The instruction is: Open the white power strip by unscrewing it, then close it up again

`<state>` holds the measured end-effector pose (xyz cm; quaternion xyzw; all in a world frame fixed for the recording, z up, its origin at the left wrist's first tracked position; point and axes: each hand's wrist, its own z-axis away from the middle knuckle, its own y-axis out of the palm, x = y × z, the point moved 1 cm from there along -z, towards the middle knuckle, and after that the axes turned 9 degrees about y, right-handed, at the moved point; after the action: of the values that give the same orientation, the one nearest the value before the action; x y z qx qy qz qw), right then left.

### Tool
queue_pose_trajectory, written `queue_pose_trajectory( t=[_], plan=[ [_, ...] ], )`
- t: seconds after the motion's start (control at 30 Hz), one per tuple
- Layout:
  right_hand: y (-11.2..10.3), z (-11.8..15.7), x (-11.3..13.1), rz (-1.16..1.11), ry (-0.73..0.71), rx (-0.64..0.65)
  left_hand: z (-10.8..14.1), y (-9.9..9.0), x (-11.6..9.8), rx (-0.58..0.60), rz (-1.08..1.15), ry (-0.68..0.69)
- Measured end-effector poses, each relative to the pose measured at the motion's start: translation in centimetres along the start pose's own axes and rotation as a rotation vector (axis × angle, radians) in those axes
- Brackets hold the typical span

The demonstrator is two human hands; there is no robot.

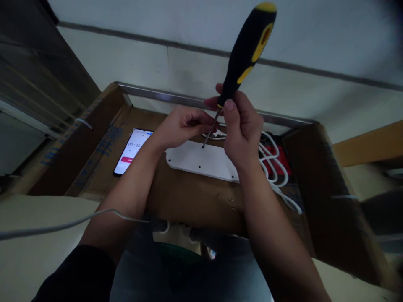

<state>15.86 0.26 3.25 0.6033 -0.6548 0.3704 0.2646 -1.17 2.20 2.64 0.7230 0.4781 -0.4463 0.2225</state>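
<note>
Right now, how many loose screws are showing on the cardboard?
3 small screws lie on the cardboard on your side of the white panel: one leftmost, one in the middle, one nearest you. Your right forearm may hide more.

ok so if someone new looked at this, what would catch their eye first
Probably the big black-and-yellow screwdriver, rising at a slant above the right hand, its tip down on the white panel. Next might be the lit phone, showing a timer on the cardboard to the left of the panel. The looped white cable stands out to the right.
</note>
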Motion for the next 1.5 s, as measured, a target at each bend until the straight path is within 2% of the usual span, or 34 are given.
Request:
queue_pose_trajectory(
  t=[0.17, 0.23, 0.3, 0.4, 0.5, 0.67, 0.73, 0.83, 0.97, 1.07, 1.27, 1.4, 1.5],
  plan=[
    [0.3, -0.6, -1.8, 0.034, -0.072, -0.193, 0.1, 0.4, 0.6, -0.085, 0.021, -0.04],
    [0.2, -0.7, -2.0, 0.053, -0.08, -0.225, 0.1, 0.6, 1.0, -0.109, 0.018, -0.017],
    [-0.1, -0.7, -1.9, 0.056, -0.065, -0.174, 0.0, 0.7, 1.3, -0.078, -0.014, 0.016],
    [-0.4, -0.5, -1.1, 0.081, 0.0, -0.027, 0.0, 0.7, 1.3, 0.008, -0.058, 0.039],
    [-0.2, -0.3, -0.6, 0.075, 0.013, 0.025, 0.0, 0.6, 1.1, 0.042, -0.05, 0.03],
    [0.5, -0.3, -1.2, 0.058, -0.048, -0.156, 0.1, 1.3, 1.2, -0.119, -0.071, 0.03],
    [0.6, -0.5, -1.6, 0.088, -0.06, -0.21, 0.1, 1.7, 1.5, -0.149, -0.098, 0.038],
    [0.2, -0.6, -2.0, 0.107, -0.076, -0.191, 0.1, 1.8, 1.6, -0.146, -0.142, 0.058],
    [-0.4, -0.6, -2.0, 0.066, -0.004, -0.077, 0.1, 1.3, 1.2, -0.011, -0.046, 0.007],
    [-0.5, -0.5, -1.6, 0.044, 0.038, -0.005, 0.1, 0.8, 0.9, 0.051, -0.063, 0.001],
    [-0.3, -0.5, -0.8, -0.027, -0.08, -0.128, 0.3, 1.0, 1.1, -0.066, -0.146, 0.021],
    [-0.3, -0.5, -1.0, 0.068, -0.069, -0.178, 0.3, 1.6, 1.7, -0.142, -0.217, 0.078],
    [-0.4, -0.5, -1.4, 0.116, -0.038, -0.188, 0.3, 1.7, 1.9, -0.133, -0.229, 0.083]
  ],
)
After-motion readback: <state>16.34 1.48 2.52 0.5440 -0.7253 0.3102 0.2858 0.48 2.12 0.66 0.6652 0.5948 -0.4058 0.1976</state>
